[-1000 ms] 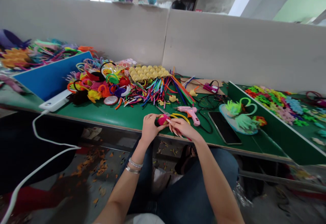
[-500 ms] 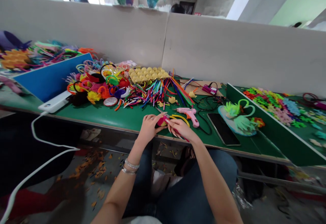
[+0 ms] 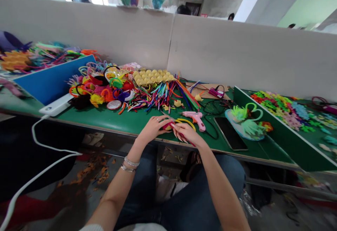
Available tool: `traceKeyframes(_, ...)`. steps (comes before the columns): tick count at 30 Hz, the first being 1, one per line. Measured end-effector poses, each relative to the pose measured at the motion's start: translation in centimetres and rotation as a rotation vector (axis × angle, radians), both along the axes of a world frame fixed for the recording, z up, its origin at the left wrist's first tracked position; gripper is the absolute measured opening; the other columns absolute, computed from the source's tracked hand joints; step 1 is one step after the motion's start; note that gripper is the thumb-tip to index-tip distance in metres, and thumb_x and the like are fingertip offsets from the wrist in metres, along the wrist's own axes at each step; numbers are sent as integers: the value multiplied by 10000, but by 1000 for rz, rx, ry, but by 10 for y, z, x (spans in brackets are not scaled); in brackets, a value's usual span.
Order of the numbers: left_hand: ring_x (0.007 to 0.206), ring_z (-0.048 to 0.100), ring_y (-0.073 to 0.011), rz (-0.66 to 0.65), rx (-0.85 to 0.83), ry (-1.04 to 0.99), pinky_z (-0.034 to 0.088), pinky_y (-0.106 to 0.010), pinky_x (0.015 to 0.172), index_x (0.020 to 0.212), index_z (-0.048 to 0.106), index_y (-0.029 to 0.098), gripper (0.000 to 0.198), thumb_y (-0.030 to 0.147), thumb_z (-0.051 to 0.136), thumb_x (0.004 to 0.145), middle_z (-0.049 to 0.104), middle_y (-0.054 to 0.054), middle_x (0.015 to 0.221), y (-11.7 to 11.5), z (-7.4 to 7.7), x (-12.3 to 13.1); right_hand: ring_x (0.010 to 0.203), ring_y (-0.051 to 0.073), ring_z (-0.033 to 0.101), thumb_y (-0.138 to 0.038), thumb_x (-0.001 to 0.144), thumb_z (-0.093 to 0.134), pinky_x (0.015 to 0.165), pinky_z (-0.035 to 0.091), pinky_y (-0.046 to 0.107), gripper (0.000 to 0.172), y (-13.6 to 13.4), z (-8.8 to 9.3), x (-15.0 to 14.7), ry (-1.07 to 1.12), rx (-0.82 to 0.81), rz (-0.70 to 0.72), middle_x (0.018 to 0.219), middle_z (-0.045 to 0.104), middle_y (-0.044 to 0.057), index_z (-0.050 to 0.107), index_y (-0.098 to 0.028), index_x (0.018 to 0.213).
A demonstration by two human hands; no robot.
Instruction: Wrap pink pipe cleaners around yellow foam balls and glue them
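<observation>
My left hand (image 3: pixel 153 129) bends over a small red and yellow craft piece (image 3: pixel 167 127) near the table's front edge, its fingers closed on the piece's far side. Pressed against the near side is my right hand (image 3: pixel 187 133), pinching a thin red pipe cleaner (image 3: pixel 191 143) that trails toward my wrist. The fingers hide much of the piece. Just beyond them lies a cutting tool with metal tips and curved yellow handles (image 3: pixel 187 121), partly covered. A pink hot glue gun (image 3: pixel 196 118) rests to its right.
Pipe cleaners (image 3: pixel 164 94) and a yellow egg tray (image 3: pixel 154 76) lie behind my hands. Colourful finished crafts (image 3: pixel 105 87) pile up at left by a white power strip (image 3: pixel 56 105). At right are a phone (image 3: pixel 230 133), a decorated tray (image 3: pixel 237 123) and a green divider (image 3: pixel 279 129).
My left hand has shifted slightly left and turned flatter over the craft piece, with its forearm swinging left. My right hand has hardly moved.
</observation>
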State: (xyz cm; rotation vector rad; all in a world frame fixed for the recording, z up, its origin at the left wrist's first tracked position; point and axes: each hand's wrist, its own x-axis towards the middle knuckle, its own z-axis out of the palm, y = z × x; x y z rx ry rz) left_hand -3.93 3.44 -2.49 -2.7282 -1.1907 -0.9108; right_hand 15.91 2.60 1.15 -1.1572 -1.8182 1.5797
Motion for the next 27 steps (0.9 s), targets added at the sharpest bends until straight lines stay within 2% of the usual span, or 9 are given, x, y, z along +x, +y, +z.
traceKeyframes(3,1044,577,-200,-35,-39,-69,472,-334,843,1254,465,240,449,362,546,830,546,-96,1220,0,-4,1,269,26,321,-527,821,458,301,226,157,420,1,-1,-1,0,8,-5,371,449,-67,492,-166,609)
traceKeyframes(7,906,613,-164,22,-54,-222,512,-307,792,1233,484,252,437,307,575,810,512,-98,1219,-5,-7,7,256,30,309,-544,836,425,292,218,167,439,0,-3,-4,-7,43,-36,363,441,-67,477,-172,607)
traceKeyframes(12,987,600,-180,73,-88,-379,507,-329,861,1200,508,240,448,236,611,765,540,-81,1146,-12,-8,18,273,34,325,-541,845,416,304,232,170,429,-4,-1,-7,8,113,-56,389,437,-69,485,-173,635)
traceKeyframes(21,1001,597,-178,67,-162,-428,488,-322,886,1217,504,236,448,239,594,778,574,-80,1130,-13,-3,20,281,46,325,-572,833,407,320,220,190,455,-1,-4,-2,-8,128,-50,387,440,-61,490,-177,625)
traceKeyframes(27,998,593,-202,115,-156,-388,487,-325,855,1344,344,223,616,242,589,779,603,-90,1088,-15,-5,20,350,72,346,-576,815,435,400,269,215,426,0,-2,-4,-48,216,-111,392,381,-71,579,-184,734)
